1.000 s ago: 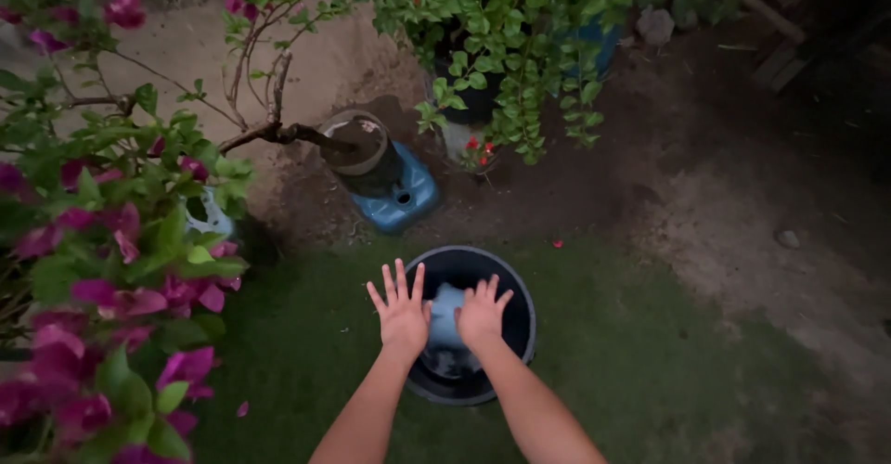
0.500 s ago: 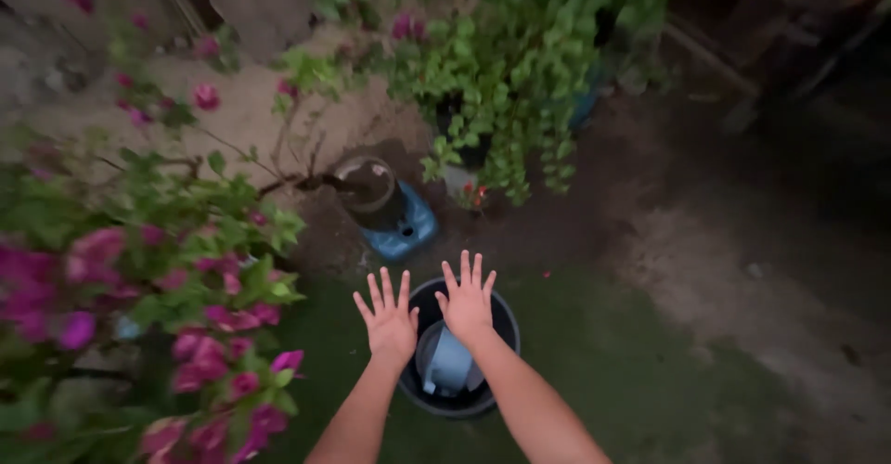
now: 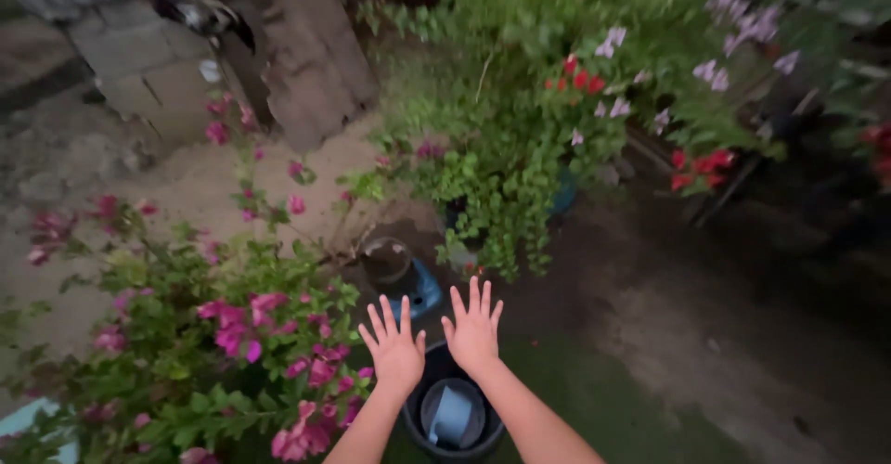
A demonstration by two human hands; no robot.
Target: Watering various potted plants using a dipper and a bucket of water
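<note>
View tilted up since earlier — more garden in frame, black bucket (image 3: pixel 452 415) slid to 6 o'clock at the bottom edge. Green leafy bush (image 3: pixel 501 148) at 12, pink-flowered shrub (image 3: pixel 223 334) at 8. Small pot on a blue base (image 3: pixel 399 274) sits just past the bucket toward 11. Pale blue scoop (image 3: pixel 452 415) lies inside the bucket. Left hand (image 3: pixel 394 353) and right hand (image 3: pixel 473 331) — both spread flat, fingers splayed, holding nothing, hovering over the bucket's far rim.

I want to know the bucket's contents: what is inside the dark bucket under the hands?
Inside the dark bucket lies a pale blue scoop-like container. The left hand and right hand cover its far rim; whether there is water cannot be told.
</note>
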